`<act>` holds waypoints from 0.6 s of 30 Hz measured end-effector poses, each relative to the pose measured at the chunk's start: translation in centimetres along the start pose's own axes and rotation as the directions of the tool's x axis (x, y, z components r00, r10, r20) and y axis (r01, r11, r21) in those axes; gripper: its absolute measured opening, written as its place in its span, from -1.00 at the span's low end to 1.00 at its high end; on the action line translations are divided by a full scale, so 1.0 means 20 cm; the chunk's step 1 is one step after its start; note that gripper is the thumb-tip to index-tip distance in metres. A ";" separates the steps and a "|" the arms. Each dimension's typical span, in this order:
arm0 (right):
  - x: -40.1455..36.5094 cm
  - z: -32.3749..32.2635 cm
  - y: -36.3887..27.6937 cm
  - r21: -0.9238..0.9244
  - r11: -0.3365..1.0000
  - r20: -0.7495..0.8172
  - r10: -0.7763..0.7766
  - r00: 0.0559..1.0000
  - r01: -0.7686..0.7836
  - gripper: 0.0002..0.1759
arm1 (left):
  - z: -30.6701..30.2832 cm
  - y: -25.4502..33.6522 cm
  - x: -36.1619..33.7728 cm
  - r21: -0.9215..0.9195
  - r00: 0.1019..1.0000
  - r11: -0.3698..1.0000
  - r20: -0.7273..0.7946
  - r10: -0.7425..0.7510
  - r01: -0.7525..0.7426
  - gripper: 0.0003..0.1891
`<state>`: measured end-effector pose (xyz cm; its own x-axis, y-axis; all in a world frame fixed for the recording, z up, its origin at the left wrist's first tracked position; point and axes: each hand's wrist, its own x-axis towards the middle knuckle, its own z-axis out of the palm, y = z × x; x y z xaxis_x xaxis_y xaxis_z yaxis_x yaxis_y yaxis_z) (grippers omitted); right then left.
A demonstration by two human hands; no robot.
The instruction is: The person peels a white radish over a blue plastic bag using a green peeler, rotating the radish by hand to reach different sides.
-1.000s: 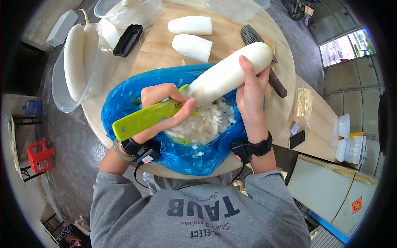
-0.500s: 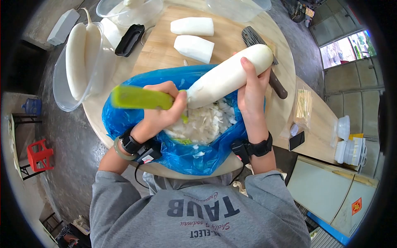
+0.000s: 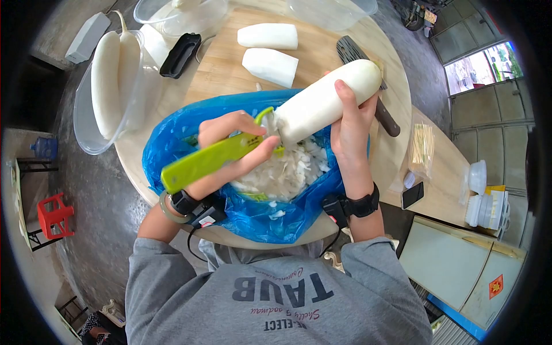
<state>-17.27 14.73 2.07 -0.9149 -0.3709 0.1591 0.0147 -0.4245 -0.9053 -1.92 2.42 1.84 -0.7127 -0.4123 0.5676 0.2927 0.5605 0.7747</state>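
My left hand (image 3: 233, 146) is closed around the handle of a lime-green peeler (image 3: 207, 160). The peeler's head touches the near lower end of a peeled white daikon (image 3: 328, 103). My right hand (image 3: 353, 118) grips that daikon near its upper end, thumb on top, holding it tilted. Under both hands spreads a blue plastic bag (image 3: 270, 227), open at the top, with a heap of white peelings (image 3: 287, 172) in it. Two cut daikon pieces, an upper piece (image 3: 267, 36) and a lower piece (image 3: 270, 67), lie on the wooden cutting board (image 3: 221, 63).
A dark-handled knife (image 3: 386, 118) lies right of the board. On the left stands a clear tub (image 3: 86, 135) with whole daikons (image 3: 106, 86). A black tray (image 3: 180, 56) sits beside the board. Right are skewers (image 3: 422, 144), a phone (image 3: 412, 196) and white containers (image 3: 486, 210).
The peeler has moved up and right along the daikon, and its handle now slants down to the left. The right hand and daikon have hardly moved.
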 end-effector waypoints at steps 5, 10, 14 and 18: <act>0.01 -0.01 0.00 -0.007 1.000 0.003 0.019 1.000 -0.019 -0.47 | -0.03 -0.08 -0.04 0.009 0.980 0.985 0.097 -0.173 0.173 -0.78; -0.01 0.01 -0.01 -0.001 1.000 0.023 -0.011 1.000 0.011 -0.47 | 0.02 -0.02 0.01 -0.117 0.999 0.993 -0.034 -0.038 0.034 -0.79; 0.01 -0.01 0.00 0.005 1.000 0.007 0.011 1.000 -0.011 -0.50 | -0.02 -0.04 -0.03 0.018 0.980 0.982 0.062 -0.187 0.186 -0.78; 0.01 -0.02 0.01 0.040 0.999 0.025 0.033 0.999 -0.034 -0.38 | 0.00 -0.07 -0.02 -0.228 0.997 0.971 -0.012 -0.081 0.076 -0.78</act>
<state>-17.59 14.81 1.80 -0.9037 -0.4050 0.1391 0.0618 -0.4448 -0.8935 -2.11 1.85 0.53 -0.7262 -0.4651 0.5063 0.3750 0.3492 0.8587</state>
